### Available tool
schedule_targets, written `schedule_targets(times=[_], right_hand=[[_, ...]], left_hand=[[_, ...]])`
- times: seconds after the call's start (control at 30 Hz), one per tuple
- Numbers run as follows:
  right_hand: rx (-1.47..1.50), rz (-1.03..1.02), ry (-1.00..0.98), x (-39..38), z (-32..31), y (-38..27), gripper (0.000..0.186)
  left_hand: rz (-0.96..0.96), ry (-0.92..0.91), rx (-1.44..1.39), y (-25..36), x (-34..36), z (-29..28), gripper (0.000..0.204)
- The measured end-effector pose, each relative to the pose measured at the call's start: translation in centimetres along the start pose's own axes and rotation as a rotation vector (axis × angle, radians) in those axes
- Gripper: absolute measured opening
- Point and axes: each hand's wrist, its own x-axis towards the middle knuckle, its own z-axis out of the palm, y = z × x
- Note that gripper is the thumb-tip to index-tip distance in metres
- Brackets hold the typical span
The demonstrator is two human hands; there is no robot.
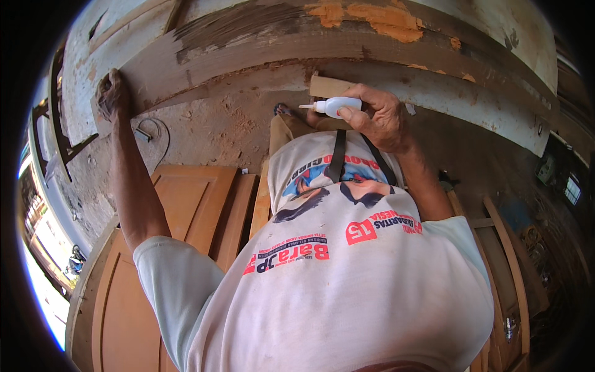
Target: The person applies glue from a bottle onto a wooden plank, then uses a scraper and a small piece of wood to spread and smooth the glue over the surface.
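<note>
My right hand grips a small white squeeze bottle, its thin nozzle pointing left, together with a short flat piece of light wood held behind it. Far out to the left, my left hand presses on the edge of a large weathered wooden beam that runs across the top of the view. Orange filler patches mark the beam's upper face. My white printed shirt fills the lower middle.
Brown panelled wooden doors lie stacked on the dirt floor below my left arm. More wooden frames lean at the right. A cable and small tool lie on the ground near the beam.
</note>
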Motion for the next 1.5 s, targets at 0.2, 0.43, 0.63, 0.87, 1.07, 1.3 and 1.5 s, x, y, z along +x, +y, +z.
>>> schedule_targets(times=[0.2,0.43,0.63,0.87,1.07,1.3,1.5], right_hand=[[0.107,-0.037,0.024,0.3,0.4,-0.1,0.019],[0.179,-0.02,0.009,0.8,0.4,-0.1,0.018],[0.047,-0.04,0.01,1.7,0.4,0.1,0.02],[0.089,-0.088,0.011,1.7,1.2,-0.7,0.021],[0.123,-0.094,-0.018,2.9,1.3,-1.0,0.021],[-0.095,-0.161,-0.014,5.3,0.8,-3.5,0.017],[-0.237,-0.165,-0.023,7.7,1.7,-5.1,0.021]], left_hand=[[0.021,0.026,-0.001,-1.1,0.3,0.0,0.059],[-0.016,-0.009,-0.024,0.8,-0.1,0.0,0.06],[0.001,0.036,0.017,0.1,-0.5,-0.3,0.06],[0.01,0.126,-0.07,4.3,-3.2,-2.4,0.052],[-0.012,0.117,-0.048,4.6,-3.1,-2.0,0.052],[0.031,0.136,0.025,2.1,-2.8,-2.3,0.059],[0.012,0.165,-0.027,5.8,-3.6,-2.9,0.042]])
